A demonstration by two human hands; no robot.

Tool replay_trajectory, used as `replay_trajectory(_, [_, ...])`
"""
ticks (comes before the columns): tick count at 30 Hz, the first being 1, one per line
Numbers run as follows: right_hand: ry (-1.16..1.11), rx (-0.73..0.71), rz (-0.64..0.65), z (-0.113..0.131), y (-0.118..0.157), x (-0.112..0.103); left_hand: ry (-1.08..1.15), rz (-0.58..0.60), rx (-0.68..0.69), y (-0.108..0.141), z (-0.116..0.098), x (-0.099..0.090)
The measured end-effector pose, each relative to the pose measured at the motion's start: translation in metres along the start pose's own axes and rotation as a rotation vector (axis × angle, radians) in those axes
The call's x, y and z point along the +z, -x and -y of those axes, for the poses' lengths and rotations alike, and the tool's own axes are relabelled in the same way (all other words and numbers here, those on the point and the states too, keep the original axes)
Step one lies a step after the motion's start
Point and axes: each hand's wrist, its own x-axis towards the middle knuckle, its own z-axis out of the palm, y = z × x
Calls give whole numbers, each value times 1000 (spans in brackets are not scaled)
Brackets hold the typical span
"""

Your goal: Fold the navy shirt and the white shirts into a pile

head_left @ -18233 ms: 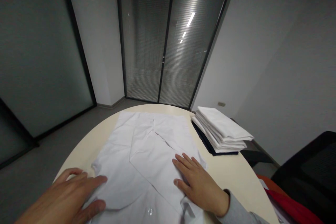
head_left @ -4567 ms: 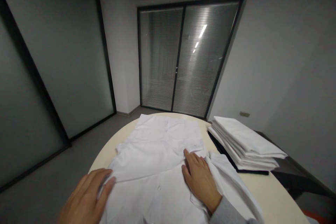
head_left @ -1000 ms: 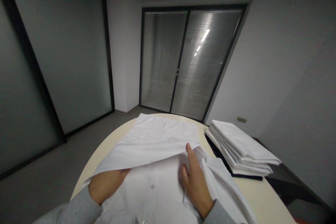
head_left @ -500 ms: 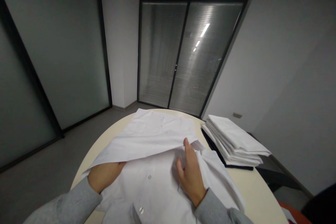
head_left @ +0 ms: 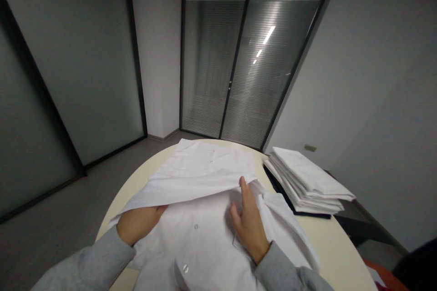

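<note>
A white button-up garment (head_left: 208, 245), perhaps a shirt or coat, lies spread across the round table. Its far part (head_left: 201, 177) is folded over toward me, and the near edge of that fold stands slightly raised. My left hand (head_left: 141, 223) reaches beneath the fold; the thumb side shows, while the other fingers are covered by cloth. At the fold's right end is my right hand (head_left: 248, 225), thumb and index finger stretched apart, the index tip touching the edge. Its remaining fingers are mostly hidden. Buttons show down the garment's middle.
On the right of the round cream table (head_left: 344, 250) sits a stack of folded white cloth (head_left: 307, 179) on a dark folded piece (head_left: 312, 214). Beyond the table stand a window with blinds (head_left: 215, 63) and frosted glass panels (head_left: 85, 63). A dark and orange object is at lower right.
My left hand has slid slightly right and up under the fold. My right hand stays nearly in place. The whole view has shifted a little.
</note>
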Motion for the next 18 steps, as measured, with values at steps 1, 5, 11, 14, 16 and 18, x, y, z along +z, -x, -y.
replay_trajectory(1, [-6,7,2,0,0,0,10,24,3,0,1,0])
replay_trajectory(5, [-15,24,16,2,-1,-1,33,35,-12,0,-2,-3])
replay_trajectory(11, [-17,5,18,1,0,-2,23,57,15,2,-6,-10])
replay_trajectory(14, [-3,-22,5,2,0,-3,9,116,56,5,-3,-9])
replay_trajectory(16, [16,-45,-2,4,-1,-4,31,149,74,7,-1,-8])
replay_trajectory(18, [34,-68,-6,5,-2,-6,55,156,71,7,0,-8])
